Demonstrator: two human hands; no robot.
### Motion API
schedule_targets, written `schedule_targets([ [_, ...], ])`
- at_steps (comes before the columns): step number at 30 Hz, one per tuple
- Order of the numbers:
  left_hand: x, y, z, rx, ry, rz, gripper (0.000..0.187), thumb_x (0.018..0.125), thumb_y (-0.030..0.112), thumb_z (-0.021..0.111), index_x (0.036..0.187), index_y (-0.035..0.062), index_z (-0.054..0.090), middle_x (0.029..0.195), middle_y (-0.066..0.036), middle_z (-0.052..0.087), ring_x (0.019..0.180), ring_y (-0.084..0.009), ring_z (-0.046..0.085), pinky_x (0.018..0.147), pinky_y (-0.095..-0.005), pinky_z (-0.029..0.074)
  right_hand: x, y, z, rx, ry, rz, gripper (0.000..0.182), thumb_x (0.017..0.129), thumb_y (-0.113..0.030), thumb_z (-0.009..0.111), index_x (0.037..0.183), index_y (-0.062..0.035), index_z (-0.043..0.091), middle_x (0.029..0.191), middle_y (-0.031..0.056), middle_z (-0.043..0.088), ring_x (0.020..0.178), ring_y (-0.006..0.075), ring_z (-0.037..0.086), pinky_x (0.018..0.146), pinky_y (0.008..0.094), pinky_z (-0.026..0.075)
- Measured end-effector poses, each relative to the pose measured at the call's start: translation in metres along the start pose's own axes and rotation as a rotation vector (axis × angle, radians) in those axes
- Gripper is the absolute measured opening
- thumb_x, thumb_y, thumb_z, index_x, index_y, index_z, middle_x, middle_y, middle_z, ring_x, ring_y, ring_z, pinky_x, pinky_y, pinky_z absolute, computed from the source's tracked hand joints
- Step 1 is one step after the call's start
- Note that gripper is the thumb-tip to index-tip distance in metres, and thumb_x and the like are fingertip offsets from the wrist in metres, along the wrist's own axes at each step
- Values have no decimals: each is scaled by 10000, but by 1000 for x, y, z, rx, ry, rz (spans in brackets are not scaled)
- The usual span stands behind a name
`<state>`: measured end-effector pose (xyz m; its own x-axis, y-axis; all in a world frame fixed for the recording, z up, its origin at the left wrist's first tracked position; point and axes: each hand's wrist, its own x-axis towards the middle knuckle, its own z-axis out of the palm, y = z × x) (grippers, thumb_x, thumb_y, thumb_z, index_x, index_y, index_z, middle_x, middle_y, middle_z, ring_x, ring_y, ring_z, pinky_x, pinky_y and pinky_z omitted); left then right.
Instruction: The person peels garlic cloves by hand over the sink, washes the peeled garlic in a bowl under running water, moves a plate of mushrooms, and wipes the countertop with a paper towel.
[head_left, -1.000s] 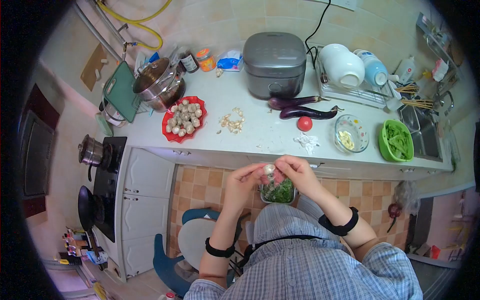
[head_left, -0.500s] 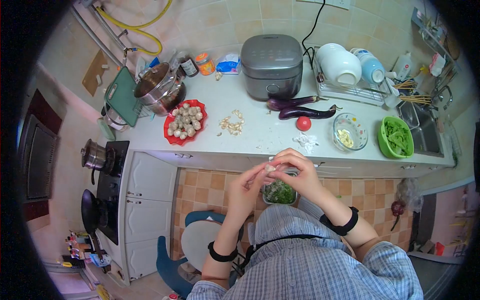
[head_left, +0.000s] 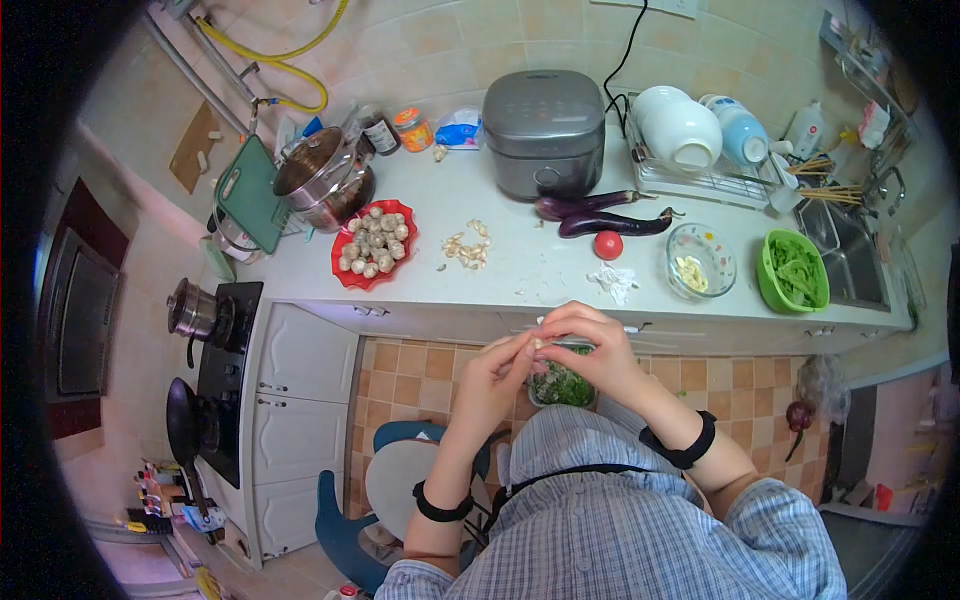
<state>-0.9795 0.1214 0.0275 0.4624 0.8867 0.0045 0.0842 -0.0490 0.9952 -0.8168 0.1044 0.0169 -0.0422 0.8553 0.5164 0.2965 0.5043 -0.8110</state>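
I see a grey rice cooker (head_left: pixel 545 140) at upper centre, with dark eggplants (head_left: pixel 615 223) and a tomato (head_left: pixel 608 245) before it, loose garlic pieces (head_left: pixel 467 250) to the left and a glass bowl (head_left: pixel 721 252) to the right. The hands partly block my view of greens (head_left: pixel 562 388) below. At frame centre, the left hand (head_left: pixel 492 378) and right hand (head_left: pixel 597 348) meet, wrists angled inward, bent fingertips pinching a small pale clove (head_left: pixel 538 344).

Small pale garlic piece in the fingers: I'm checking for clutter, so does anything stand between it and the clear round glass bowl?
Only the right hand, holding the garlic piece, and low crumpled white scraps left of the bowl; nothing tall visible.
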Motion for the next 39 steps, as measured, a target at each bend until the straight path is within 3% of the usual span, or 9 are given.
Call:
schedule_targets([
  [6,0,-2,-2,114,1,19,242,849,82,504,1068,-11,549,857,-58,557,732,-85,560,636,-193,448,-2,1,0,6,15,-13,175,666,-62,681,832,-42,632,853,71,585,735,173,572,636,251,458],
  [8,1,-6,-1,160,72,122,230,827,61,531,1045,-4,566,849,-62,577,719,-93,574,619,-191,455,-2,5,1,3,21,-23,174,667,-62,678,834,-47,632,855,70,586,743,180,574,642,254,459],
  [11,0,4,1,174,155,83,205,803,37,555,1000,-6,590,827,-68,602,702,-101,592,602,-187,468,-4,8,1,-50,37,-58,170,671,-70,670,837,-58,632,857,65,589,757,191,578,653,262,462],
  [15,4,-7,-4,205,136,85,167,807,37,551,944,-43,602,826,-100,623,696,-137,608,618,-211,493,-4,6,0,-189,21,-110,178,678,-102,660,850,-75,629,861,49,588,772,202,577,666,273,464],
  [17,5,-6,-6,-20,110,-33,155,804,42,557,916,-52,609,789,-112,626,683,-144,610,613,-224,503,-5,9,0,-164,15,-96,177,692,-110,644,864,-76,626,871,42,589,782,204,575,669,279,465],
  [20,7,-5,-8,-7,79,-92,150,806,40,554,910,-54,611,767,-118,628,680,-147,612,614,-231,507,-7,14,1,-129,-31,-138,175,703,-94,625,876,-68,622,876,47,589,789,206,575,675,284,465],
  [39,11,-3,-13,4,67,-10,149,816,38,538,902,-64,607,759,-121,626,668,-148,611,609,-236,510,-6,11,6,7,-22,-23,202,708,-55,639,908,-37,617,882,71,580,795,182,572,686,253,463],
])
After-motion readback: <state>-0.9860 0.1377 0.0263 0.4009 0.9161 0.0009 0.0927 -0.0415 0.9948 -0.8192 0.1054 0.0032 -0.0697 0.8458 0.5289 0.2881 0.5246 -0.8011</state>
